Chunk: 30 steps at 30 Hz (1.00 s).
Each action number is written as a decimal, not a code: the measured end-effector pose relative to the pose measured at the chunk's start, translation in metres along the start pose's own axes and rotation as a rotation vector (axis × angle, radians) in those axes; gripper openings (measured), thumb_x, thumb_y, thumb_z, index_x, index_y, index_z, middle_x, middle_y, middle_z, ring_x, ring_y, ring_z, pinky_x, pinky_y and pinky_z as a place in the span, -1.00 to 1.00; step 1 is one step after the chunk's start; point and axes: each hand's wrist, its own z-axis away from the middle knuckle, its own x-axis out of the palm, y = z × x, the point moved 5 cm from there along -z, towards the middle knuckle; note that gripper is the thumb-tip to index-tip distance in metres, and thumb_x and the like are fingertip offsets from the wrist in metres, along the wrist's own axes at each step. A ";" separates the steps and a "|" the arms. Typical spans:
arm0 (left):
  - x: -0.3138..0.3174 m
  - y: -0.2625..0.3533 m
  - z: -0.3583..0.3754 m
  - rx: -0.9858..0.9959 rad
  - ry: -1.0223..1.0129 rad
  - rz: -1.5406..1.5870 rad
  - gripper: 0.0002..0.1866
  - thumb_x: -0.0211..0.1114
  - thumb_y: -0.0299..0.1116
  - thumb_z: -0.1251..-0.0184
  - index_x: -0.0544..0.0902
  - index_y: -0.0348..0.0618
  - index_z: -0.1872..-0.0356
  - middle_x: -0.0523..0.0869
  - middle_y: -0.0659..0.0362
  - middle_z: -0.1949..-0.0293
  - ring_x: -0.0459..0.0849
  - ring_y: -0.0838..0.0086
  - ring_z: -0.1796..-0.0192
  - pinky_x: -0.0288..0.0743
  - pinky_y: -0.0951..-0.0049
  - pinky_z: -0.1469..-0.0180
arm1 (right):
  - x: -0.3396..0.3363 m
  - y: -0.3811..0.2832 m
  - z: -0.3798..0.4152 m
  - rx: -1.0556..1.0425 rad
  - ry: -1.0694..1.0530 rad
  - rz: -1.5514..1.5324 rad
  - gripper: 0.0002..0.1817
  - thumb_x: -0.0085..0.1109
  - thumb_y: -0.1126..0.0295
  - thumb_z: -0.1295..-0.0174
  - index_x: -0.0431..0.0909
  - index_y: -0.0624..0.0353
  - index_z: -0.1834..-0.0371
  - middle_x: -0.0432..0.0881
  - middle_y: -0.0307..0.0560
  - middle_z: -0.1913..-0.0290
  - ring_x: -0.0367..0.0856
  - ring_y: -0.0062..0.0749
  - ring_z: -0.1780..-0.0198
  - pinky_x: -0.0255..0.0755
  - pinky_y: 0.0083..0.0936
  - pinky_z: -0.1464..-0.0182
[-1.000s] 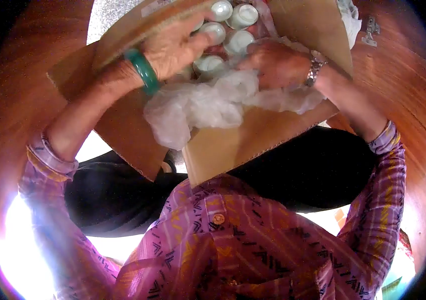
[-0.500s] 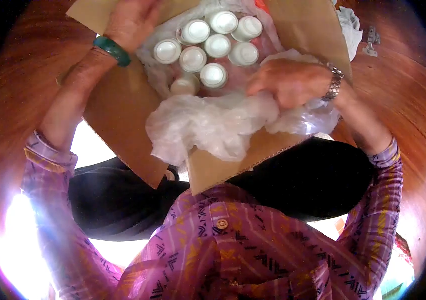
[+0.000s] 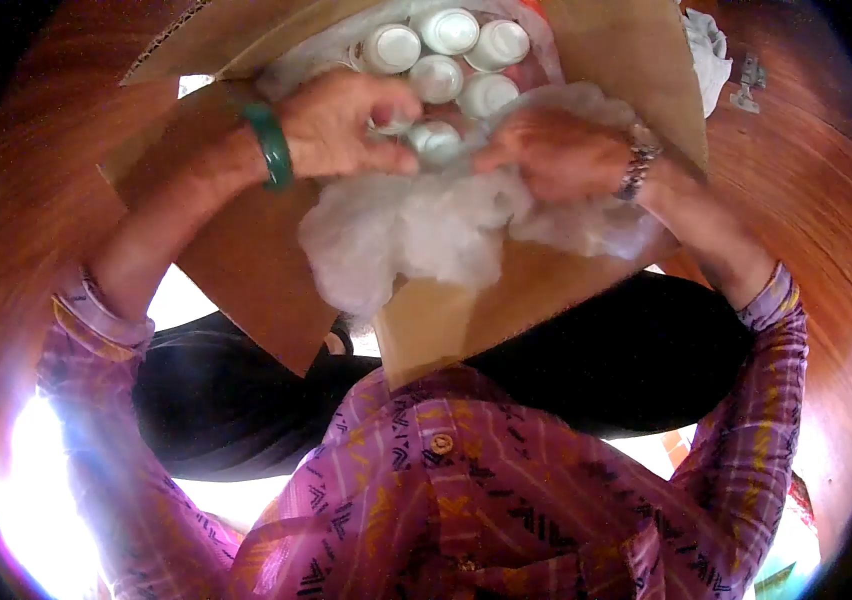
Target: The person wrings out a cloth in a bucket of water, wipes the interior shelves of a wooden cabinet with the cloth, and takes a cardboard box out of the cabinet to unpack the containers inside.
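An opened cardboard box (image 3: 256, 290) holds several white-lidded jars (image 3: 436, 78), standing upright inside a thin translucent plastic bag (image 3: 451, 235). The near part of the bag is bunched over the box's front flaps. Over the left jars is my left hand (image 3: 346, 125), a green bangle at its wrist, with thumb and fingers apart and nothing visible between them. It hides some of the jars. My right hand (image 3: 561, 150), wearing a metal watch, is closed on the bag at the right of the jars. Motion slightly blurs both hands.
The box stands on a reddish-brown wooden floor (image 3: 786, 200). Right of it lie a white crumpled bag (image 3: 706, 60) and a small metal hinge-like piece (image 3: 748, 82). Box flaps stick out towards my lap, between my black-trousered legs (image 3: 586, 350).
My left hand has come down and right from the far left flap to above the jars. My right hand has shifted slightly left, still on the bag. The far left flap has tilted.
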 end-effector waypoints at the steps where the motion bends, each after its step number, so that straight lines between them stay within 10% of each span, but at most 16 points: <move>1: 0.018 0.006 -0.004 0.083 -0.038 0.095 -0.52 0.44 -0.33 0.07 0.47 -0.14 0.07 0.55 0.22 0.36 0.49 0.48 0.29 0.45 0.40 0.24 | 0.002 0.008 0.000 0.031 0.012 0.058 -0.67 0.10 0.54 0.20 0.57 0.10 0.26 0.55 0.05 0.39 0.54 -0.11 0.29 0.42 -0.30 0.23; 6: 0.080 0.035 -0.021 0.226 -0.162 0.171 -0.53 0.34 -0.39 0.01 0.42 -0.21 0.03 0.55 0.04 0.40 0.53 0.31 0.36 0.42 0.34 0.30 | 0.021 0.053 0.014 0.164 0.059 0.296 -0.66 0.10 0.56 0.23 0.57 0.10 0.27 0.50 -0.03 0.15 0.45 -0.16 0.05 0.37 -0.32 0.09; 9: 0.085 0.026 0.021 0.101 -0.344 -0.097 -0.63 0.14 -0.46 -0.06 0.42 -0.24 0.03 0.54 0.00 0.40 0.52 0.14 0.33 0.40 0.30 0.33 | 0.015 0.017 -0.009 -0.017 0.357 0.547 -0.70 0.13 0.44 0.14 0.56 0.00 0.24 0.53 -0.04 0.40 0.48 -0.12 0.13 0.46 -0.23 0.25; 12: 0.104 -0.002 0.018 0.145 -0.317 0.027 -0.61 0.13 -0.46 -0.06 0.42 -0.22 0.01 0.53 0.01 0.37 0.52 0.17 0.29 0.41 0.31 0.26 | -0.006 0.008 -0.001 -0.066 0.352 0.365 -0.60 0.10 0.41 0.07 0.45 0.06 0.06 0.44 -0.03 0.04 0.37 -0.10 -0.03 0.33 -0.19 0.07; 17: 0.093 -0.010 0.013 0.038 -0.311 0.080 -0.47 0.14 -0.51 -0.01 0.33 -0.19 -0.12 0.46 -0.03 0.12 0.45 0.13 0.08 0.37 0.30 0.07 | 0.008 0.024 -0.004 0.276 -0.021 0.200 -0.70 0.02 0.23 -0.05 0.43 0.12 0.18 0.53 0.08 0.33 0.50 -0.04 0.23 0.37 -0.13 0.22; 20: 0.081 0.005 0.018 -0.008 -0.132 -0.201 -0.38 0.15 -0.53 0.02 0.28 -0.17 -0.20 0.42 -0.05 -0.03 0.42 0.12 -0.05 0.35 0.29 -0.05 | 0.013 0.028 -0.007 0.109 -0.030 0.321 -0.72 0.00 0.19 -0.05 0.44 0.16 0.29 0.51 0.09 0.51 0.52 -0.06 0.42 0.40 -0.15 0.38; 24: 0.088 0.019 0.016 0.271 0.204 -0.522 -0.23 0.23 -0.54 0.15 0.19 -0.25 -0.24 0.33 -0.10 -0.12 0.44 0.03 0.01 0.42 0.19 0.02 | 0.020 0.030 -0.016 0.214 0.063 0.427 -0.77 0.04 0.24 -0.01 0.49 0.18 0.40 0.55 0.07 0.51 0.56 -0.07 0.42 0.43 -0.17 0.37; 30: 0.121 -0.002 0.002 0.112 -0.226 -0.235 -0.11 0.24 -0.44 0.12 0.00 -0.26 -0.32 0.19 -0.16 -0.25 0.20 -0.06 -0.28 0.22 0.16 -0.24 | 0.027 0.043 -0.032 0.230 0.166 0.502 -0.81 0.09 0.30 0.04 0.57 0.20 0.58 0.61 0.05 0.51 0.61 -0.08 0.43 0.47 -0.20 0.36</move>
